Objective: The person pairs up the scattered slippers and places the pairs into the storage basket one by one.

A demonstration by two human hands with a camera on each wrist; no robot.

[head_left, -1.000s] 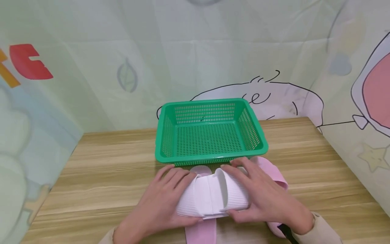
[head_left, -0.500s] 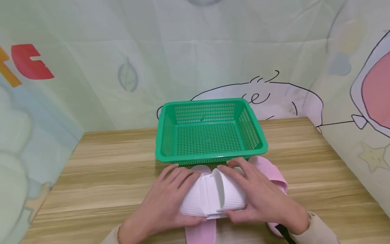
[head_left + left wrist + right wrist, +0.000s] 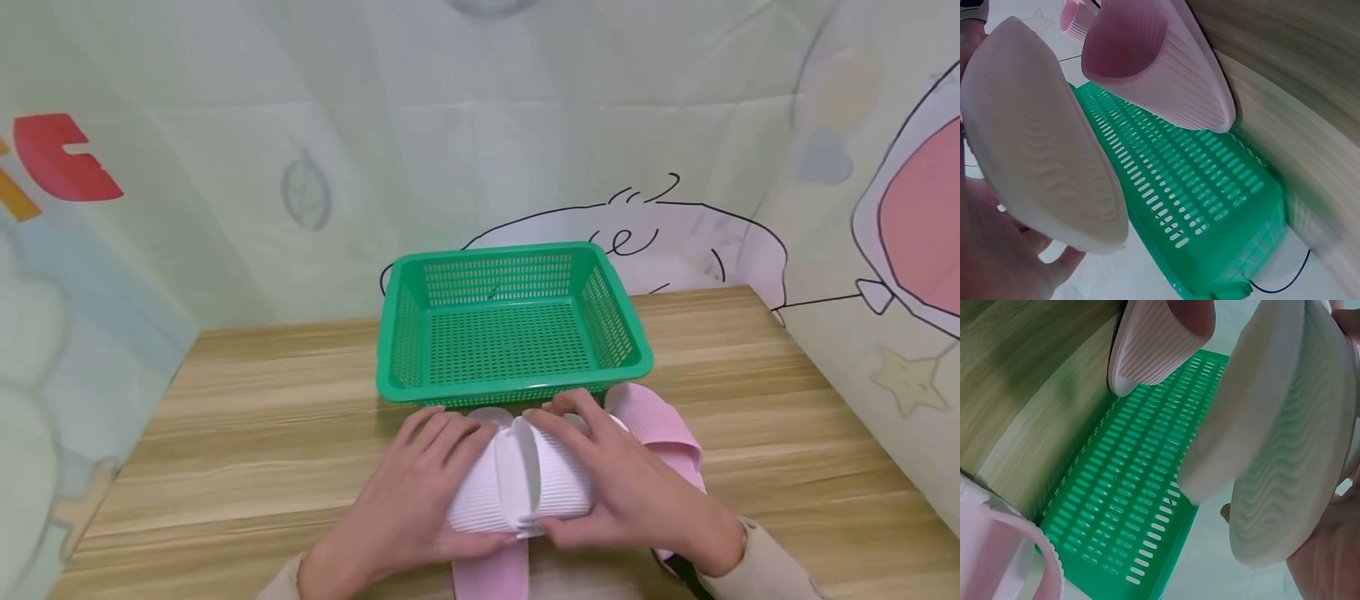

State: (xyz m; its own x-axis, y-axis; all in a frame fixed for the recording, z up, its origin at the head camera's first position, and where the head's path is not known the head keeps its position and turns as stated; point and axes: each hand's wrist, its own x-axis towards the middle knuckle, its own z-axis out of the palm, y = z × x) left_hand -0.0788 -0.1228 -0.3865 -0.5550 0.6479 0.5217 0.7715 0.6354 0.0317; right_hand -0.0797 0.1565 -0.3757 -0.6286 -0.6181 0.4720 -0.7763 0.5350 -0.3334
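Note:
Two white ribbed slippers are held side by side, close over the table in front of the basket. My left hand (image 3: 412,496) grips the left white slipper (image 3: 478,498), thumb at its near edge and fingers over the far side. The right white slipper (image 3: 564,477) is gripped the same way by my right hand (image 3: 626,492). Their inner edges meet in the middle. Wavy tread shows on a white sole (image 3: 1041,131) in the left wrist view. Beneath them a pink slipper (image 3: 491,571) is partly hidden. Another pink slipper (image 3: 654,421) lies beside my right hand, partly covered by it.
A green plastic basket (image 3: 517,386) with slotted walls and nothing inside stands just behind the slippers. The wood-grain table (image 3: 285,433) extends to both sides. Printed cloth (image 3: 360,167) hangs behind and at the sides.
My hands have come closer together, the left moving right and the right moving left. The gap between the white slippers has narrowed. The head view has shifted slightly.

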